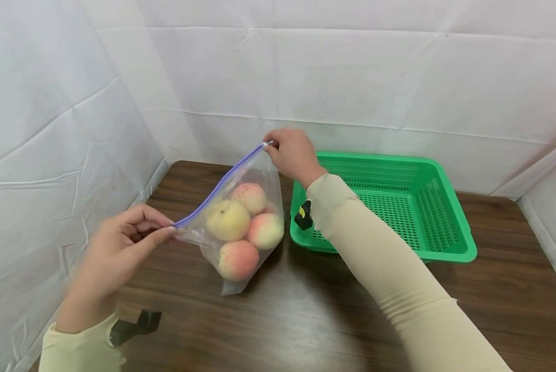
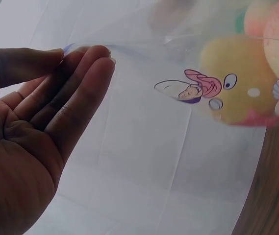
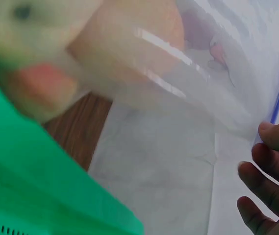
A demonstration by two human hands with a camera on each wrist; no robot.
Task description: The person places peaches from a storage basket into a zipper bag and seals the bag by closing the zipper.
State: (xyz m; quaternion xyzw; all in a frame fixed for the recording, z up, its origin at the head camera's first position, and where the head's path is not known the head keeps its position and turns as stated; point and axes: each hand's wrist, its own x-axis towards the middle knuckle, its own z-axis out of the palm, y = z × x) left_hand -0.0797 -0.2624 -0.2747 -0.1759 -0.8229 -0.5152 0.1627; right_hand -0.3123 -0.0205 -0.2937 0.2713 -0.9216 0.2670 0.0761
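A clear zip bag (image 1: 269, 178) with a purple-blue zip strip (image 1: 215, 191) hangs tilted between the two hands. Inside it are several peaches (image 1: 238, 260), yellow and pinkish red. My left hand (image 1: 117, 248) pinches the near left end of the strip between thumb and fingers. At the far right end, my right hand (image 1: 295, 154) pinches the other corner, its arm passing over the basket. In the left wrist view, printed cartoon shapes (image 2: 203, 87) show on the bag. The right wrist view has the thumb and forefinger on the strip's end, the other fingers spread apart.
A green perforated plastic basket (image 1: 452, 256) stands right of the bag, partly behind the right arm. Both are on a dark wood-grain table (image 1: 268, 320). Creased white sheets (image 1: 352, 77) hang at the back and sides.
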